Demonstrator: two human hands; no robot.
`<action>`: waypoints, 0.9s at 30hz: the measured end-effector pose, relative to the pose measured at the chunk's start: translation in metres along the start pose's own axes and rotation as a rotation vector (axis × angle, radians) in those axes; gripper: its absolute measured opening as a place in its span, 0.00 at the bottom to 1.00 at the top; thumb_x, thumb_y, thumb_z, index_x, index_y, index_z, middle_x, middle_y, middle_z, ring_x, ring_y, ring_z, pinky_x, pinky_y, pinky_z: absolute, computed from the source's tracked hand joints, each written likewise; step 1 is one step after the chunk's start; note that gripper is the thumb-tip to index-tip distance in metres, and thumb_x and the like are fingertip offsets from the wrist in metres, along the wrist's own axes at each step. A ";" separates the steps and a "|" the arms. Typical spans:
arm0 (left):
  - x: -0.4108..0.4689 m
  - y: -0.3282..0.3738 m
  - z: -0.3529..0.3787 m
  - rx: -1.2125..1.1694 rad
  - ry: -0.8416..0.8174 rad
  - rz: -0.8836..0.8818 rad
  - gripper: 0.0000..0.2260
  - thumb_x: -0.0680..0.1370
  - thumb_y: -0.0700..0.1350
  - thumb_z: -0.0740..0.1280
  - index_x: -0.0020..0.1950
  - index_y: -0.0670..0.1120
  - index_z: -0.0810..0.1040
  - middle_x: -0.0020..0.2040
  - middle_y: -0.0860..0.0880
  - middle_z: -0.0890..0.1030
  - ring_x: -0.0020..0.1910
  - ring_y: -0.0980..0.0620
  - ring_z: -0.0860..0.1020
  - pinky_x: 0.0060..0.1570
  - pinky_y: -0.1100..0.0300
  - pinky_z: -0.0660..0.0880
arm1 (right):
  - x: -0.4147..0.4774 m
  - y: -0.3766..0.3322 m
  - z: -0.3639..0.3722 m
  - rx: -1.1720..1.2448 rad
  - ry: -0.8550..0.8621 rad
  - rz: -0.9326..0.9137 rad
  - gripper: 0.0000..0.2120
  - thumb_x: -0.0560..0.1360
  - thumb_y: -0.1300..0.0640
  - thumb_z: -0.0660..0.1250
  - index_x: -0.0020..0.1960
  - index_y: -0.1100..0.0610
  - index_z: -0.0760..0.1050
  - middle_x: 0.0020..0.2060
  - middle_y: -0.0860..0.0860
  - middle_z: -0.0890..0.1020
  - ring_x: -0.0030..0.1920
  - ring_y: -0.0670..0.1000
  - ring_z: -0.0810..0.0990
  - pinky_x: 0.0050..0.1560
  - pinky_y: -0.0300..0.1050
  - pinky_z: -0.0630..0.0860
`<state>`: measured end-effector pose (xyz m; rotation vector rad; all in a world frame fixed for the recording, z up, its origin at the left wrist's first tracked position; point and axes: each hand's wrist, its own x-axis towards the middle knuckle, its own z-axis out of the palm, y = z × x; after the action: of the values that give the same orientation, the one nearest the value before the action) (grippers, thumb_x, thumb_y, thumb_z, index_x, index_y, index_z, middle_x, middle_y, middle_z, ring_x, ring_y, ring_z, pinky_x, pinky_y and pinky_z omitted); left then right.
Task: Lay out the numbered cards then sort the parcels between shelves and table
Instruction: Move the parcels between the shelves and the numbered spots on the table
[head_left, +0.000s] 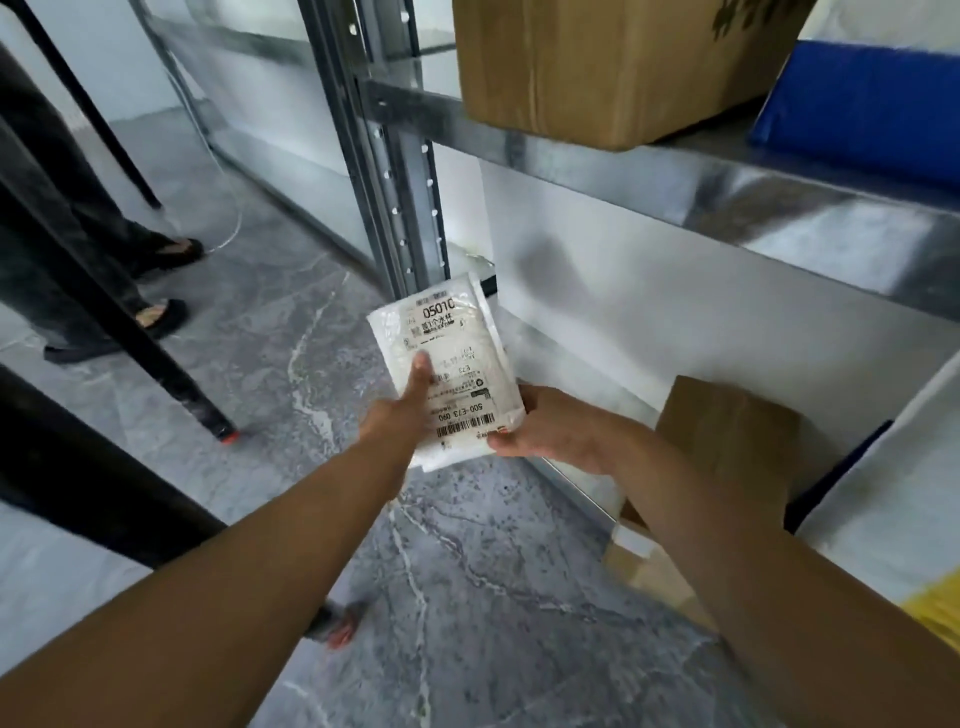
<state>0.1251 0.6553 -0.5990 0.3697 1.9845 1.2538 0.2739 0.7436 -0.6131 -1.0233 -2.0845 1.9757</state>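
Holding white parcel (457, 343) two-handed: left hand (400, 415) gripping its left edge, thumb on label (439, 314); right hand (550, 426) pinching bottom-right corner. Brown box (727, 436) just right of right hand.

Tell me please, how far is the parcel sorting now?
Looks done: a cardboard box and a blue parcel lie on the upper shelf. In hand: left hand and right hand hold a white labelled parcel. Left: placing it; numbered cards are not in view.

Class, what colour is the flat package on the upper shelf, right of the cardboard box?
The package is blue; the head view shows it best.
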 end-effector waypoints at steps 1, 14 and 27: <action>-0.002 0.001 -0.002 -0.068 -0.096 -0.071 0.40 0.61 0.75 0.67 0.54 0.41 0.75 0.49 0.47 0.81 0.52 0.47 0.79 0.61 0.47 0.73 | -0.002 0.000 0.002 0.038 -0.007 -0.035 0.30 0.72 0.70 0.70 0.71 0.57 0.68 0.65 0.54 0.77 0.65 0.55 0.74 0.48 0.32 0.78; -0.001 0.020 0.026 -0.370 -0.240 0.047 0.18 0.70 0.45 0.76 0.59 0.48 0.80 0.49 0.46 0.86 0.45 0.45 0.85 0.44 0.45 0.82 | -0.037 -0.006 -0.036 0.250 -0.100 0.140 0.20 0.75 0.65 0.68 0.67 0.60 0.72 0.60 0.58 0.80 0.57 0.55 0.81 0.60 0.49 0.78; 0.005 0.012 0.022 -0.105 -0.340 0.115 0.15 0.76 0.48 0.69 0.61 0.45 0.74 0.48 0.43 0.85 0.54 0.37 0.82 0.59 0.37 0.74 | -0.019 0.002 -0.015 0.368 0.499 -0.120 0.13 0.78 0.52 0.67 0.61 0.51 0.71 0.51 0.51 0.84 0.43 0.49 0.85 0.37 0.45 0.82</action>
<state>0.1360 0.6784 -0.5956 0.6097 1.6224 1.2661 0.2966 0.7464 -0.6058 -1.1319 -1.4271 1.7270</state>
